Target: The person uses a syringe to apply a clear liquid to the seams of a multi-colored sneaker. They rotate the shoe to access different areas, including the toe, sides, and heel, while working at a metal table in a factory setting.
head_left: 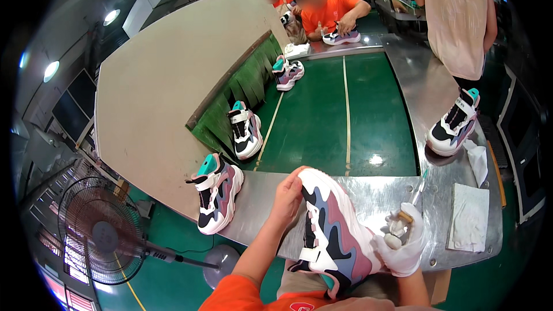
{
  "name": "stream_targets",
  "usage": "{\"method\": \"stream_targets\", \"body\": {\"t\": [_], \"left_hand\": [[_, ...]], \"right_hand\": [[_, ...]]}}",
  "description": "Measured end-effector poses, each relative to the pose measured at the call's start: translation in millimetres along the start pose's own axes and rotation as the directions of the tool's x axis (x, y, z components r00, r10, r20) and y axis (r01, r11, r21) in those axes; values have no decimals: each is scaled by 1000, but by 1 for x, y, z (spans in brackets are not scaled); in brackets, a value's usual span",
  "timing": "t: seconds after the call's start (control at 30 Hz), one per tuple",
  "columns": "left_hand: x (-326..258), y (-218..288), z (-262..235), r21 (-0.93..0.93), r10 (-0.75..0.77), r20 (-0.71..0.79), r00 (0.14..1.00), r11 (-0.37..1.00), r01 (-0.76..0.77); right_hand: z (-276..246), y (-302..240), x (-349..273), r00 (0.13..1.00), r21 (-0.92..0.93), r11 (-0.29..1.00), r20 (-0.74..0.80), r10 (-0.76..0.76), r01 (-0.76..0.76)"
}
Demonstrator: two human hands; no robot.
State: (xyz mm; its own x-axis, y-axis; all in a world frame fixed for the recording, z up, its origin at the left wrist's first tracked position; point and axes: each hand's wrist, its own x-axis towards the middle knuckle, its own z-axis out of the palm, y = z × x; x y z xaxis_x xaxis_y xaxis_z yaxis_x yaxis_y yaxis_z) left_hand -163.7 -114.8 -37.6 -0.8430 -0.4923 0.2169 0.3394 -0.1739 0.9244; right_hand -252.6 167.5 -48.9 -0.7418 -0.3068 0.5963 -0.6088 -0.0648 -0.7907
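Observation:
A chunky sneaker (331,227) in white, pink, blue-grey and black, with a teal lining, is tilted on its side in front of me, above the metal table edge. My left hand (288,196), bare, pinches its white toe. My right hand (403,239), in a white glove with bare fingertips, is at the heel end of the sole. Its fingers are curled round a slim tool (417,190) with a thin tip pointing away; a tan piece shows between the fingers. I cannot make out the tool's kind.
Matching sneakers stand on the metal ledge (259,196) at left, on the green belt (322,121) by green strip flaps (230,98), and on the right ledge (455,124). White cloths (469,216) lie at right. A fan (103,236) stands at left. Co-workers are beyond, one handling a sneaker (343,37).

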Motion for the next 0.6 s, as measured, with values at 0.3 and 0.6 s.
{"method": "stream_targets", "body": {"t": [0.3,0.6], "left_hand": [[-1,2,0,-2,7,-3,1000,1000,-7],[-2,5,-3,-53,-26,12,1000,998,27]], "right_hand": [[-1,1,0,1000,1,1000,25,-6,6],[1,-2,1,1000,23,1000,21,3,-4]]}}
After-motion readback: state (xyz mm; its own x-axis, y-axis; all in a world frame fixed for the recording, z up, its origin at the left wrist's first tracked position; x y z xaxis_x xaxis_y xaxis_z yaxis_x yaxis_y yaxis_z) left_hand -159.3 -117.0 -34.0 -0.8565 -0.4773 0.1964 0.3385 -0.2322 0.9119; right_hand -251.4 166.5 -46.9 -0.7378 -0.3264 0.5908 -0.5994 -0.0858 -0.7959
